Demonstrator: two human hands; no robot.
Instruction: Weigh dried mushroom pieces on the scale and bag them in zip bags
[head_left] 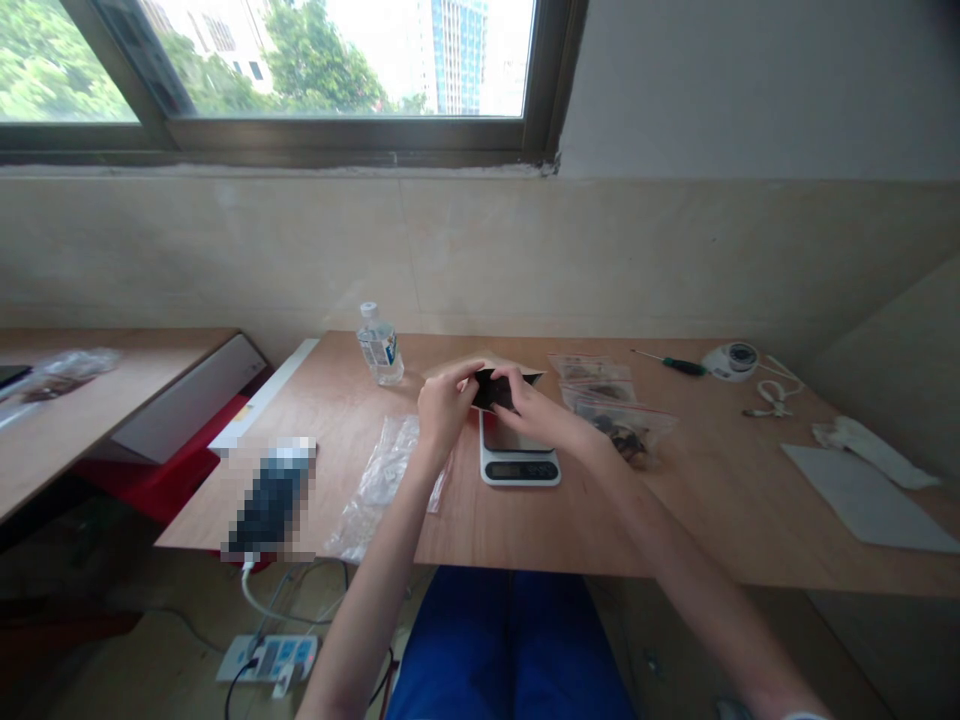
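Above a white kitchen scale (pixel 521 472), a dark pouch-like item (pixel 493 391) is held between my two hands. My left hand (pixel 448 400) pinches its left edge. My right hand (pixel 523 403) grips the right part, with fingers over its top. A pale brown sheet or bag shows behind my fingers. The scale's metal plate is partly hidden by the item and my right hand. To the right of the scale lie zip bags (pixel 626 432) with dark contents. Left of my left forearm lies crumpled clear plastic (pixel 379 485).
A water bottle (pixel 380 347) stands at the back left, and a blurred-out phone-like object (pixel 271 497) lies near the left edge. On the right are a green screwdriver (pixel 682 367), a white camera (pixel 730 362), a cable, a white cloth (pixel 874 452) and a pale sheet (pixel 870 498).
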